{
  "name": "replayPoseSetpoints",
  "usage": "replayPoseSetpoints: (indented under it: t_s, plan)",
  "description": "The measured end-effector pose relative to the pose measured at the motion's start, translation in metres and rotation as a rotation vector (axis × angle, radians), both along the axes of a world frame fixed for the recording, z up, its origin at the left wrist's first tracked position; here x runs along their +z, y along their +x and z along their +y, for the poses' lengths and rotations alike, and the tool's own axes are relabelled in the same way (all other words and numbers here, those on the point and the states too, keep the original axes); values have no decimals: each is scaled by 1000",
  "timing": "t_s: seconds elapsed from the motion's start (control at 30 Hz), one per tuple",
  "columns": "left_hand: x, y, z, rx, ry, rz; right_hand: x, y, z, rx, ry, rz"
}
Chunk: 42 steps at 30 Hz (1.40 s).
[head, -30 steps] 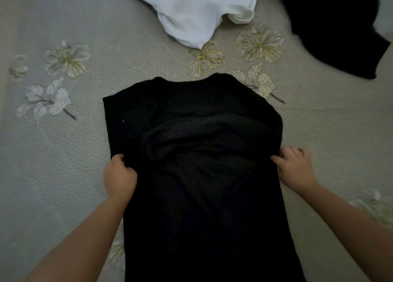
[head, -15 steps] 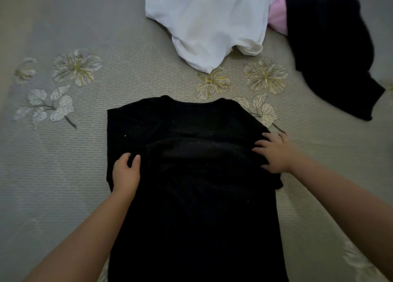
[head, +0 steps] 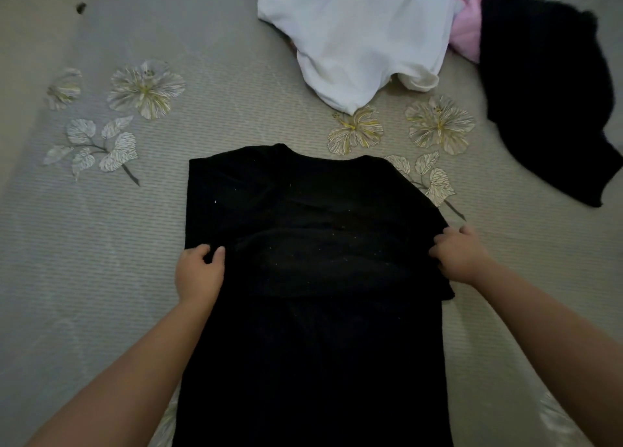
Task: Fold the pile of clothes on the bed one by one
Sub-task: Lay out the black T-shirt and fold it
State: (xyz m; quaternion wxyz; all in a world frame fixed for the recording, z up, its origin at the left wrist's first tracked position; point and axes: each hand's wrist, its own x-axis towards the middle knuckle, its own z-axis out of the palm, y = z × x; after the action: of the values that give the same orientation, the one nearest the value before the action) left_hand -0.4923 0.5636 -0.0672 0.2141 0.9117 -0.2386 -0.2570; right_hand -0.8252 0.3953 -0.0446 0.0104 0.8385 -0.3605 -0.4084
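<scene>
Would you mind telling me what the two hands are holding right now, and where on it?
Both grip the black shirt: the left hand pinches its left side edge, the right hand its right side edge.

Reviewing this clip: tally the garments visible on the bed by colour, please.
Black: 2, the black shirt gripped by the left hand and right hand, and the black garment at far right
White: 1, the white shirt
Pink: 1, the pink garment, mostly hidden
Total: 4
</scene>
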Motion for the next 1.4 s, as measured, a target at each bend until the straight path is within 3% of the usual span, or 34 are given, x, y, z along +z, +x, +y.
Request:
replayPoseSetpoints:
  t_s: [0.13, 0.2, 0.3, 0.37, 0.47, 0.57, 0.73, 0.83, 0.97, 1.03, 1.2, 1.3, 1.4]
  plan:
    - [13, -3, 2, 1, -225, -109, 22, -11, 4, -238, -250, -914]
    - [18, -6, 2, 8, -289, -124, 34, -13, 11, -288, -434, -1081]
    - [22, -6, -10, 66, -334, -117, 34, -12, 14, -370, -651, -1002]
    - [21, -2, -26, 86, -306, -116, 24, -9, 10, -553, -674, -865]
    - [17, 9, -45, 76, -183, -121, 0, 1, 9, -752, -433, -607]
    - [13, 21, -49, 16, -61, -136, -20, 4, 17, -681, -189, -467]
    - [19, 34, -46, -162, 45, -202, -34, -10, 28, -653, -28, -113]
    - [18, 31, -42, -183, 129, -171, -28, -11, 30, -644, -62, -179]
    - [9, 18, -29, -33, 128, -76, -16, -9, 16, -505, -360, -716]
    - [4, 12, -21, 43, 110, -31, -12, -9, 1, -498, -309, -660]
    - [0, 1, -11, 45, -13, -54, -13, -4, -38, -345, -171, -201]
    - [6, 0, -12, -21, -22, -117, -7, 1, -54, -310, -221, -193]
    - [7, 15, -10, -100, 115, -218, 2, -1, -68, -366, -233, -290]
